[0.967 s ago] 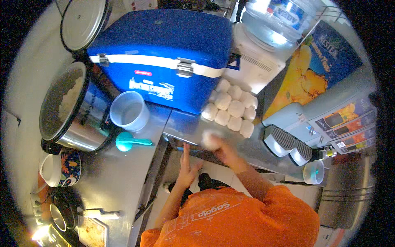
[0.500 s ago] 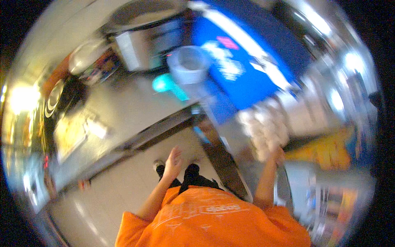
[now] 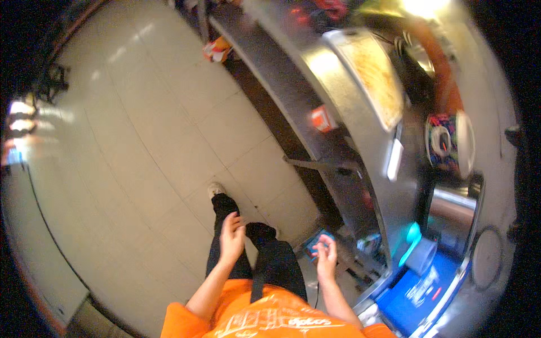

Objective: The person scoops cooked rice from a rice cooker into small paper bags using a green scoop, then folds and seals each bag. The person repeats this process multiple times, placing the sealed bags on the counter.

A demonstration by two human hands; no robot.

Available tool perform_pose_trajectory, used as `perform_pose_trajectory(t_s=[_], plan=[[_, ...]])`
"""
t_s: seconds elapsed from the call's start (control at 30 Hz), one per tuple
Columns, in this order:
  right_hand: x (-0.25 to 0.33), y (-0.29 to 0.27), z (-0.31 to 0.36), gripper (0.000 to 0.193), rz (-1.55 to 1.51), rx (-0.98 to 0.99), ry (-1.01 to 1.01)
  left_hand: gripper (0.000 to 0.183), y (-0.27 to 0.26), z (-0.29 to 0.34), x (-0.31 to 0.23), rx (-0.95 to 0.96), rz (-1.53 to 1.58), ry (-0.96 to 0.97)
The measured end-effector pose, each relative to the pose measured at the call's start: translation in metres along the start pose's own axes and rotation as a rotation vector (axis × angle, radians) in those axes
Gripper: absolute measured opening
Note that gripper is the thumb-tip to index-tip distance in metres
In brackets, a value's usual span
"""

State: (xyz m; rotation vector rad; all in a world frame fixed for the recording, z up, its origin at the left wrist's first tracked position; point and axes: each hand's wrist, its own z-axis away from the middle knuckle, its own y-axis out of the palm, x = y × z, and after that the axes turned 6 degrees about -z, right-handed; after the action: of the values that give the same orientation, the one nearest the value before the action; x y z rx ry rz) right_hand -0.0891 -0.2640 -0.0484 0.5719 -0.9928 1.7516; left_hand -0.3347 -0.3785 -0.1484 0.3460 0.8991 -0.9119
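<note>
My left hand (image 3: 231,240) hangs in front of my black trousers with its fingers loosely stretched and nothing in it. Nearer the counter, my right hand (image 3: 325,258) is raised at waist height, its fingers apart and slightly bent, holding nothing. Past that hand runs a metal counter (image 3: 369,163) with a lower shelf (image 3: 315,132). On its near end lie a blue box or lid (image 3: 406,301) and a grey tub (image 3: 421,256), with a turquoise scoop (image 3: 413,239) beside the tub. Neither hand touches any of these.
Tiled floor (image 3: 152,124) spreads ahead and to the left. The counter also bears a tray of pale yellow food (image 3: 366,70), a white bar-shaped item (image 3: 395,159) and a patterned round container (image 3: 445,143). An orange-and-white package (image 3: 322,119) sits along the counter's side.
My view and body have turned left, so the counter now lies on my right. My right hand has come away from the pile of white round items and is in front of me.
</note>
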Motion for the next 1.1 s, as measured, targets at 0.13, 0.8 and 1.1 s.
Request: perform_pose_trajectory(t_s=[0.13, 0.8, 1.1], plan=[[-0.015, 0.102, -0.082, 0.032, -0.072, 0.080, 0.234, 0.043, -0.133, -0.023, 0.159, -0.493, 0.027, -0.377], [0.159, 0.390, -0.432, 0.026, 0.813, 0.397, -1.245, 0.063, -0.041, -0.192, 0.270, -0.329, -0.132, -0.758], [0.166, 0.331, -0.571, 0.018, 0.799, -0.334, -0.800, 0.060, -0.014, -0.373, 0.230, -0.295, -0.156, -0.569]])
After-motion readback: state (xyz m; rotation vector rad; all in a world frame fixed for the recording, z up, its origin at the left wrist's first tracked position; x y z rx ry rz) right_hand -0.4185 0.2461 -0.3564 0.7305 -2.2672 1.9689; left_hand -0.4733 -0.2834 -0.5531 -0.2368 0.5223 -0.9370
